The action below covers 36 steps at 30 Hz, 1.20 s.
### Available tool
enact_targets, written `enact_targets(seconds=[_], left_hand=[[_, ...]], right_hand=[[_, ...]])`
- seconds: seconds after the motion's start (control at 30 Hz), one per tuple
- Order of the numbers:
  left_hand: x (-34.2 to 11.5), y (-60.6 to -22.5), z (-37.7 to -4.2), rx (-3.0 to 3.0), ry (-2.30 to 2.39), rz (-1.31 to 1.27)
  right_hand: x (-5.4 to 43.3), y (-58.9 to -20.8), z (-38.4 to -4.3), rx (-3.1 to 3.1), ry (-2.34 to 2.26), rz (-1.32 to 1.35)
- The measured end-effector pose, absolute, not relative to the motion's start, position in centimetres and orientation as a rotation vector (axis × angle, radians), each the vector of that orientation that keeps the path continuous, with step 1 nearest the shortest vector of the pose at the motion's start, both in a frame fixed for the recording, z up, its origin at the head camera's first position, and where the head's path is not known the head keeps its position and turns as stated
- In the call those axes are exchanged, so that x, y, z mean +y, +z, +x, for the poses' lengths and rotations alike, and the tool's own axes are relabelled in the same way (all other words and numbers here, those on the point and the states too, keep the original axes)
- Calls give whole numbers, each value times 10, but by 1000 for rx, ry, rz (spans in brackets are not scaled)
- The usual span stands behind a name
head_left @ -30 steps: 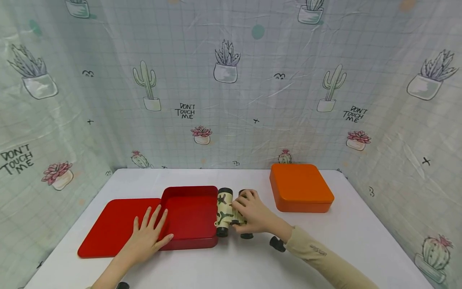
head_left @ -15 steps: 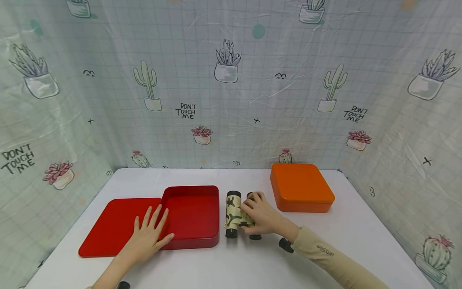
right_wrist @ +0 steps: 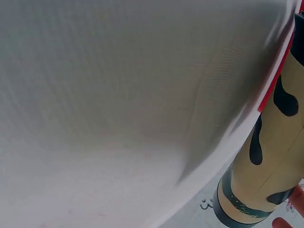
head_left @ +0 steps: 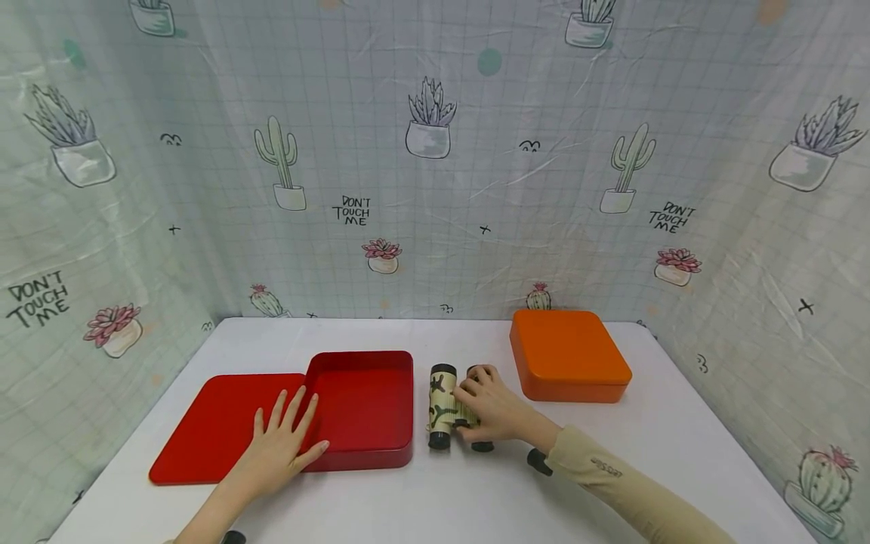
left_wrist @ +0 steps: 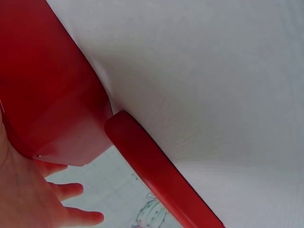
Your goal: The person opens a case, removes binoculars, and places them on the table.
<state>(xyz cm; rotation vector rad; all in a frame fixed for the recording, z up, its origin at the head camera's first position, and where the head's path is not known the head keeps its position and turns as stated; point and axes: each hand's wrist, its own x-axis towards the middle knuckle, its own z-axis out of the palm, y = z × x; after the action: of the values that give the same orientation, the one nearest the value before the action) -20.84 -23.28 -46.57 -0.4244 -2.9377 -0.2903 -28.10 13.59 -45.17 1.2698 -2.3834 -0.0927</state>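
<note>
Camouflage-patterned binoculars [head_left: 442, 400] with black ends lie on the white table, right of an open red box [head_left: 360, 408]. My right hand [head_left: 495, 412] grips their right barrel from above; its fingers cover much of that barrel. One barrel shows large at the right edge of the right wrist view, with fingertips [right_wrist: 298, 199] beside it. Across the seam between the red box and a flat red lid [head_left: 227, 423], my left hand [head_left: 275, 449] lies with its fingers spread. In the left wrist view, the left hand [left_wrist: 26, 197] is by the box's wall.
An orange box [head_left: 567, 355] stands at the back right of the white table [head_left: 469, 491]. A curtain [head_left: 435, 189] printed with cacti surrounds the table at the back and sides. Inside the red box, the bare floor shows.
My right hand has moved the binoculars right, away from the red box's side, leaving a gap of bare table. The left hand stays where it was.
</note>
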Motion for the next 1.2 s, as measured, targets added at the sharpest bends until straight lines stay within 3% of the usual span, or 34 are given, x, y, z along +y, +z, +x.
enact_targets(seconds=[1.2], left_hand=[[-232, -465, -209, -2935, -307, -410]], right_hand=[[140, -462, -284, -2504, -70, 1260]])
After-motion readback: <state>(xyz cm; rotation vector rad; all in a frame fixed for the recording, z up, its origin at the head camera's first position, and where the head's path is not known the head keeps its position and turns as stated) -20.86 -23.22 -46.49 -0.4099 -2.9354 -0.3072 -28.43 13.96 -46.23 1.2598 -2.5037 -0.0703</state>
